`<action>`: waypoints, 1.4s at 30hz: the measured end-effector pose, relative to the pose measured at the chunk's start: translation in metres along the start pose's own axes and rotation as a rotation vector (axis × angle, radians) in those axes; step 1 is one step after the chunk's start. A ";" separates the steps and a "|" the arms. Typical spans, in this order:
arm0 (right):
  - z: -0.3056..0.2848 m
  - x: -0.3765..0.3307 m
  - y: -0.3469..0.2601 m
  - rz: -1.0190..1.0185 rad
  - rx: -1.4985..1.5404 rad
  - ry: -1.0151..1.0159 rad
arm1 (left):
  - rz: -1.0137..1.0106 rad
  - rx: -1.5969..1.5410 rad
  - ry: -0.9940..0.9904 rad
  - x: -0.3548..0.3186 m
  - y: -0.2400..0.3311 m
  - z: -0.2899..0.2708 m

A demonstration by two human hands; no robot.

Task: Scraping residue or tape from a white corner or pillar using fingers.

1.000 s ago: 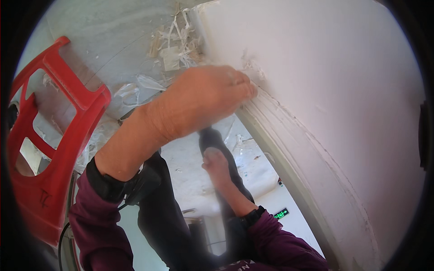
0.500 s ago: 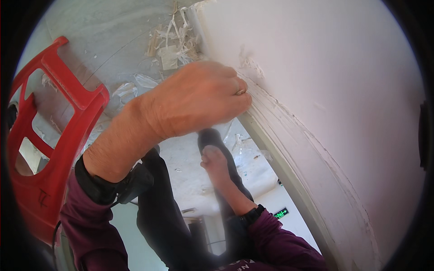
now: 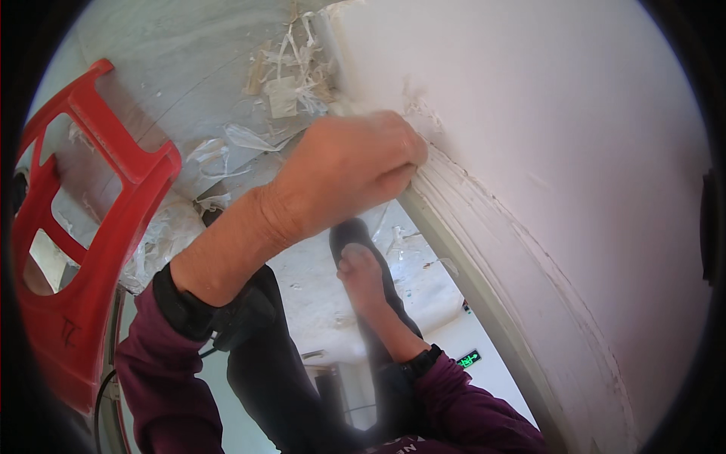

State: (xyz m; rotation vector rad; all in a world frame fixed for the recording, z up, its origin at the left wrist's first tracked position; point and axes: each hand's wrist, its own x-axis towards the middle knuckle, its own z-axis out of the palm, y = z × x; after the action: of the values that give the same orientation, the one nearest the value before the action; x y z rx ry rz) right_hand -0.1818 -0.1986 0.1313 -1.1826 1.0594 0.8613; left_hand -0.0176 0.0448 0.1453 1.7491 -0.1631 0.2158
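Since the earlier frame, our left hand (image 3: 344, 170) had slid slightly further up along the white wall (image 3: 544, 136), its knuckles remaining pressed to the ragged plaster edge (image 3: 423, 121).

Item, left hand: fingers curled into a loose fist against the wall's edge; whether they pinched anything we could not tell, the fingertips being hidden.

Item, right hand (image 3: 361, 276): held low, below the left, blurred; fingers together and extended, resting against a dark leg (image 3: 280, 371). Whether it gripped anything we could not tell.

Item, red plastic stool (image 3: 83, 250): at left, on its side, openwork frame.

Item, torn white plastic scraps (image 3: 291, 72): heaped on the grey floor (image 3: 166, 60) at the wall's corner, above the left hand; more crumpled sheeting (image 3: 162, 242) beside the stool.

Item, small green illuminated sign (image 3: 467, 359): rectangular, low at centre right, near the right wrist.

Item, dark-purple sleeves (image 3: 162, 386): on both forearms, black cuffs.
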 end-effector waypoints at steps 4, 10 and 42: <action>-0.001 0.003 0.003 -0.036 -0.218 0.038 | -0.009 0.012 0.017 0.003 -0.005 -0.003; 0.002 0.001 0.000 0.002 -0.110 -0.021 | 0.085 0.166 -0.190 0.002 0.005 -0.014; -0.003 0.011 0.008 -0.093 -0.163 0.033 | 0.081 -0.055 -0.005 -0.005 0.017 -0.010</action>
State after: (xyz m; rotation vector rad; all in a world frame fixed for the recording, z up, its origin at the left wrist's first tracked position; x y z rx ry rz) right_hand -0.1867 -0.2002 0.1181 -1.3758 0.9668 0.8706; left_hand -0.0269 0.0518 0.1623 1.6901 -0.2418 0.2633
